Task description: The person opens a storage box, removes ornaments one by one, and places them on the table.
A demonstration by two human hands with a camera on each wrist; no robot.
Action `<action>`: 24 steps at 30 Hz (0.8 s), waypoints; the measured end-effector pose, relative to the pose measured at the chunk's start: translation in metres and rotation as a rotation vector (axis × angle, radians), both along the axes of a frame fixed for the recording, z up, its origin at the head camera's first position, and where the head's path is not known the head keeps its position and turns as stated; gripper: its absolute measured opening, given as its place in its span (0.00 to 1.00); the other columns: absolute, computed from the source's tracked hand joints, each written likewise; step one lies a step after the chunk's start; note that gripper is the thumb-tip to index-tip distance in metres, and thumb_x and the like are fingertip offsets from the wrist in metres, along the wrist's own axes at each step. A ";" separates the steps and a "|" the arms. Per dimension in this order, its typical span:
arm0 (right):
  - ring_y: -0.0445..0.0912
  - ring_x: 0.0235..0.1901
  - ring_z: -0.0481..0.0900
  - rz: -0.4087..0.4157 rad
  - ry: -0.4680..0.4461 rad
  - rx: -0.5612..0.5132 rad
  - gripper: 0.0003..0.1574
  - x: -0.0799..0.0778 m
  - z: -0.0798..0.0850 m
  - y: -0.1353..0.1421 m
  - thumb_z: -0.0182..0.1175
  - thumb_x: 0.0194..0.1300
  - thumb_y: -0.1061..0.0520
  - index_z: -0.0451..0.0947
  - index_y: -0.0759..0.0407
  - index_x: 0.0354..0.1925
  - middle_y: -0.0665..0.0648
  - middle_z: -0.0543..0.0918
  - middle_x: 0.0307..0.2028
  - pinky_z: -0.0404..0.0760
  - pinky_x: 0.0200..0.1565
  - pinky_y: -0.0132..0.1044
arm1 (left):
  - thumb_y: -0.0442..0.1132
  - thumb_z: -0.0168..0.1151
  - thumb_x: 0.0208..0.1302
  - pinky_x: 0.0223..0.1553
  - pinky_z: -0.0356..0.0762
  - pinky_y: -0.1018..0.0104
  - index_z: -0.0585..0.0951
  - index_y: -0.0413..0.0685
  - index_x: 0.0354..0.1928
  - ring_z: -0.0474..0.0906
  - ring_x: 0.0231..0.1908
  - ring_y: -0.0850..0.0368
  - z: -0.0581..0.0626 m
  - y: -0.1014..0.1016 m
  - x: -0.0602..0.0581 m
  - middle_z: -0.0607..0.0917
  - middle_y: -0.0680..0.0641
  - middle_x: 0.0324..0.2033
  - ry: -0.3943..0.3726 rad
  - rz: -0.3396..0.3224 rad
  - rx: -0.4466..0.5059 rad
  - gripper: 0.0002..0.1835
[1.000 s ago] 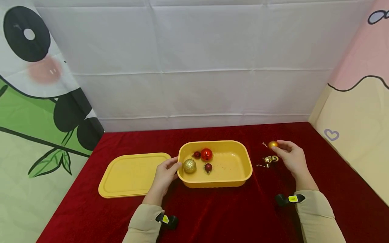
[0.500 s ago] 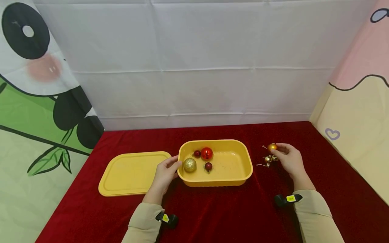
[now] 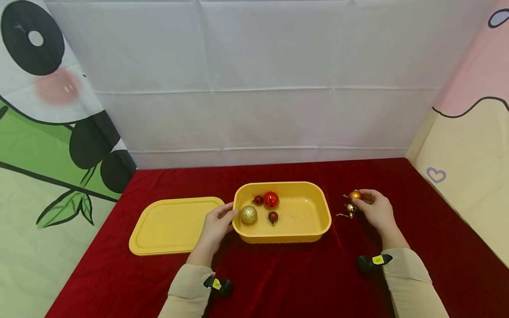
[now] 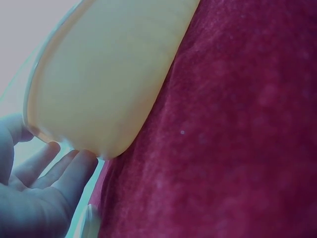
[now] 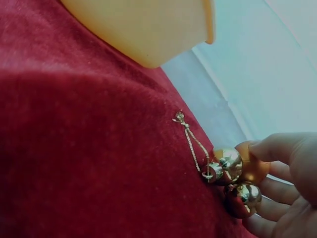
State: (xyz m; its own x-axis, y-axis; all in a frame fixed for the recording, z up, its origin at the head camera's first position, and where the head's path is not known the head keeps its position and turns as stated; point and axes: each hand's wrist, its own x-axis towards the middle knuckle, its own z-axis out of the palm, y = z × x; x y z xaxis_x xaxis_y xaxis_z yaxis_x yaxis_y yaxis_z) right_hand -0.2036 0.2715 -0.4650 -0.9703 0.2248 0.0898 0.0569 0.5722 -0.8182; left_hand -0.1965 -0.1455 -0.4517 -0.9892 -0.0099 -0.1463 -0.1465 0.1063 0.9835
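Note:
My left hand (image 3: 214,226) holds the left rim of a yellow plastic box (image 3: 300,221), thumb at the rim and fingers against the outer wall (image 4: 99,84). Inside lie a glittery gold bauble (image 3: 248,214), a shiny red bauble (image 3: 271,200) and two small dark red ones, one (image 3: 273,217) nearer me. To the box's right, my right hand (image 3: 377,213) pinches an orange-gold bauble (image 3: 355,194) between thumb and fingers. Small shiny gold baubles (image 5: 243,199) sit right by it on the cloth, partly hidden by the hand in the head view; one has a gold cord loop (image 5: 190,144).
A yellow lid (image 3: 171,226) lies flat left of the box, partly behind my left hand. Dark red velvet cloth (image 3: 294,282) covers the table. A white curtain (image 3: 270,88) hangs behind, with printed cloth (image 3: 469,176) at both sides.
My right hand has moved slightly down and left with the orange-gold bauble, closer to the small gold ones. The left hand stays at the box.

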 end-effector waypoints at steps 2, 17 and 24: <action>0.62 0.54 0.75 0.005 -0.007 0.010 0.32 -0.001 -0.001 0.000 0.57 0.67 0.50 0.67 0.70 0.60 0.74 0.74 0.55 0.78 0.47 0.38 | 0.43 0.56 0.67 0.50 0.80 0.56 0.72 0.44 0.63 0.75 0.54 0.49 0.000 0.000 0.000 0.75 0.38 0.59 -0.001 -0.002 -0.002 0.24; 0.65 0.56 0.72 0.035 -0.035 0.086 0.31 -0.001 -0.002 -0.004 0.56 0.68 0.51 0.66 0.70 0.60 0.74 0.72 0.57 0.71 0.57 0.57 | 0.43 0.56 0.68 0.51 0.79 0.55 0.71 0.43 0.63 0.75 0.55 0.47 0.003 0.001 0.000 0.74 0.37 0.59 -0.017 -0.002 -0.003 0.24; 0.65 0.56 0.72 0.024 -0.027 0.091 0.32 0.000 -0.001 -0.003 0.54 0.68 0.48 0.67 0.70 0.60 0.74 0.72 0.57 0.70 0.57 0.57 | 0.42 0.56 0.67 0.50 0.80 0.57 0.73 0.43 0.62 0.76 0.54 0.49 0.000 0.000 -0.001 0.76 0.37 0.58 -0.007 0.001 -0.010 0.23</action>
State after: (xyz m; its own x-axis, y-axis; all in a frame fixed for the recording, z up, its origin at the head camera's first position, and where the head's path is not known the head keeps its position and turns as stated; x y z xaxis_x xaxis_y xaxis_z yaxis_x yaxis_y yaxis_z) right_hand -0.2038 0.2681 -0.4660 -0.9777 0.1933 0.0823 0.0635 0.6453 -0.7613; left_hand -0.1972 -0.1450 -0.4514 -0.9881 -0.0129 -0.1531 -0.1536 0.1164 0.9813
